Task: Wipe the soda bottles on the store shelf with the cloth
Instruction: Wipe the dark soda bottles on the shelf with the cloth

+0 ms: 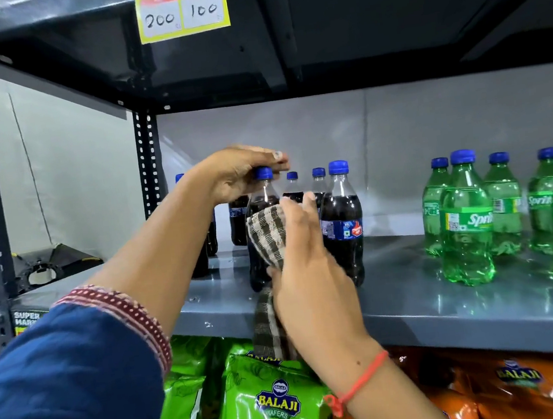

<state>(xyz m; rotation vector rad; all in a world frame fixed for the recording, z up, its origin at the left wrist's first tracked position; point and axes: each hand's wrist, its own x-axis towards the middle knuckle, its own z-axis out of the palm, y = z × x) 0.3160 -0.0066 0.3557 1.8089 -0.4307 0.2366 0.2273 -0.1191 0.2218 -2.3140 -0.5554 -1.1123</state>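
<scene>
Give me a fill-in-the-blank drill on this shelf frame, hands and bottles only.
1. The left hand grips the dark cola bottle at its ____ cap.
2. The right hand presses a ____ cloth against that bottle's body.
3. The green bottles stand to the ____ of the dark ones on the grey shelf.

Missing words: blue; striped; right

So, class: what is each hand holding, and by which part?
Left hand grips the dark cola bottle by its blue cap. Right hand holds the checked cloth mid-length against that bottle's side.
</scene>
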